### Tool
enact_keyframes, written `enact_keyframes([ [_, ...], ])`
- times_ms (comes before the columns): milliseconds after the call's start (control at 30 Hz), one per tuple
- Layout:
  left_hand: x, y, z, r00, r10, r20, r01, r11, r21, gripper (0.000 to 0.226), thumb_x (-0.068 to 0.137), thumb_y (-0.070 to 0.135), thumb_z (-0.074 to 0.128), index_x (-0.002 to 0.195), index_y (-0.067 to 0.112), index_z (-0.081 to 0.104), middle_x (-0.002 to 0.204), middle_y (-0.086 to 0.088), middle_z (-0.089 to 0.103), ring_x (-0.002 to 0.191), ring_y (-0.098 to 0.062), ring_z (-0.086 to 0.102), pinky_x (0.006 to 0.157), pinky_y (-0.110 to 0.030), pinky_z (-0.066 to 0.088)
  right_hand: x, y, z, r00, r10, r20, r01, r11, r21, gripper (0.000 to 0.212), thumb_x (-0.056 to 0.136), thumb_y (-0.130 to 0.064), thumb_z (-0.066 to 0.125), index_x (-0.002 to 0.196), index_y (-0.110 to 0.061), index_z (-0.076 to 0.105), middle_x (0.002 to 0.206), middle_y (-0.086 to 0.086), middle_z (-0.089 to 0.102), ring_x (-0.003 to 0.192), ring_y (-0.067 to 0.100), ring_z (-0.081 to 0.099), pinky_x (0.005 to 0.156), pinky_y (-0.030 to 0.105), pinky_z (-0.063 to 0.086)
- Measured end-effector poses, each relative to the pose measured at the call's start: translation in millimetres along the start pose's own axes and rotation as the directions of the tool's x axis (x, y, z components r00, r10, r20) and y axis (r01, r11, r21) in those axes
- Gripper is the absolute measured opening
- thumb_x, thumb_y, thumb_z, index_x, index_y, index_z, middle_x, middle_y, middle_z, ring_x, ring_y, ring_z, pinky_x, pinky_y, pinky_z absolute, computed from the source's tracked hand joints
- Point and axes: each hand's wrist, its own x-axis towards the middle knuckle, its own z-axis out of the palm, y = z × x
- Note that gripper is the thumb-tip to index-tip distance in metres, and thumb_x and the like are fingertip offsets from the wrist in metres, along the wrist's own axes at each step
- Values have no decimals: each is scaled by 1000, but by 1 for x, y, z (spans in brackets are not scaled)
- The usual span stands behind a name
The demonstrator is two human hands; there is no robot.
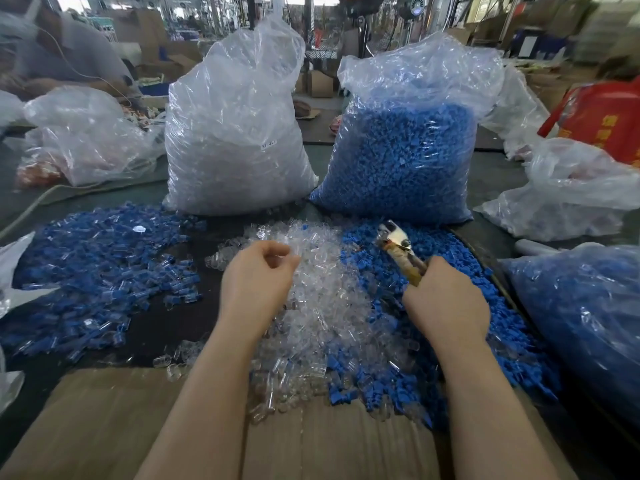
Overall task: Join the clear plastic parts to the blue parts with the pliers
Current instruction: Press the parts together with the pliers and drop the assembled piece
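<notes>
A heap of loose clear plastic parts (pixel 322 306) lies in the middle of the table, with a heap of loose blue parts (pixel 460 327) on its right. My left hand (pixel 258 282) hovers over the clear heap with its fingers curled; whether it pinches a part I cannot tell. My right hand (pixel 446 303) grips the handles of the pliers (pixel 398 245), whose metal jaws point up and away over the blue heap. On the left lies a spread of joined blue-and-clear pieces (pixel 100 268).
Behind the heaps stand a tall bag of clear parts (pixel 235 133) and a bag of blue parts (pixel 405 143). Another bag of blue pieces (pixel 588 320) lies at the right. Cardboard (pixel 114 427) covers the near edge. Another person (pixel 52 53) sits at the far left.
</notes>
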Motion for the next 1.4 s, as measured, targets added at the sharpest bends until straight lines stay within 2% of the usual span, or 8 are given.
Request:
enact_keyframes([
  [133, 14, -24, -9, 990, -118, 73, 80, 918, 389, 45, 92, 42, 60, 133, 23, 55, 129, -9, 58, 112, -30, 57, 97, -45, 49, 2, 10, 4, 990, 137, 39, -137, 991, -7, 18, 89, -25, 62, 96, -11, 52, 78, 6, 52, 57, 19, 43, 47, 27, 29],
  [200, 15, -27, -7, 968, -193, 160, 105, 892, 440, 54, 93, 43, 57, 142, 22, 47, 138, -14, 50, 117, -34, 54, 99, -49, 48, 1, 11, 6, 989, 140, 54, -139, 990, -28, 16, 87, -24, 63, 92, -12, 54, 85, 8, 57, 59, 21, 46, 49, 28, 32],
  [300, 11, -24, 0, 956, -173, 238, 98, 950, 297, 54, 95, 37, 57, 145, 22, 43, 135, -7, 55, 101, -21, 60, 88, -37, 51, 0, 8, 8, 993, 93, 69, -88, 994, -67, 15, 87, -25, 62, 86, -15, 51, 86, 7, 57, 59, 20, 47, 47, 27, 30],
  [400, 7, -20, 3, 966, -100, 238, 61, 984, 166, 44, 95, 29, 58, 138, 28, 50, 109, 6, 61, 80, -9, 61, 66, -27, 49, -1, 2, 12, 996, 28, 89, -23, 998, -57, 16, 87, -23, 61, 88, -16, 47, 86, 5, 53, 61, 20, 47, 47, 28, 30],
  [600, 7, -22, -4, 964, -51, 260, 42, 998, 40, 16, 90, 21, 68, 94, 36, 63, 99, 8, 67, 89, -11, 64, 77, -30, 51, -2, 2, 14, 998, -4, 68, 7, 999, -48, 16, 86, -21, 61, 86, -16, 47, 79, 4, 52, 59, 19, 46, 46, 27, 29],
  [933, 7, -21, -10, 936, -20, 352, 52, 995, -80, 31, 80, 5, 76, 101, 28, 71, 103, 0, 67, 92, -15, 66, 82, -28, 53, 2, 6, 13, 999, 45, 4, -45, 999, 12, 17, 88, -23, 61, 86, -12, 48, 83, 8, 55, 58, 21, 47, 46, 27, 28],
  [1200, 5, -18, -10, 941, 20, 337, 24, 992, -126, 35, 77, -5, 75, 99, 22, 73, 94, 1, 69, 78, -9, 65, 66, -14, 52, 15, 11, 7, 969, -57, 240, 12, 983, 186, 15, 82, -30, 66, 78, -16, 63, 62, 5, 60, 55, 23, 56, 49, 26, 40],
  [1400, 5, -15, -6, 954, 63, 292, -17, 987, -157, 31, 78, -2, 77, 93, 25, 72, 89, 8, 73, 75, -3, 69, 63, -12, 52, 12, 7, 6, 953, -106, 283, 72, 989, 128, 16, 80, -31, 68, 77, -16, 63, 62, 3, 60, 54, 20, 55, 48, 25, 40],
])
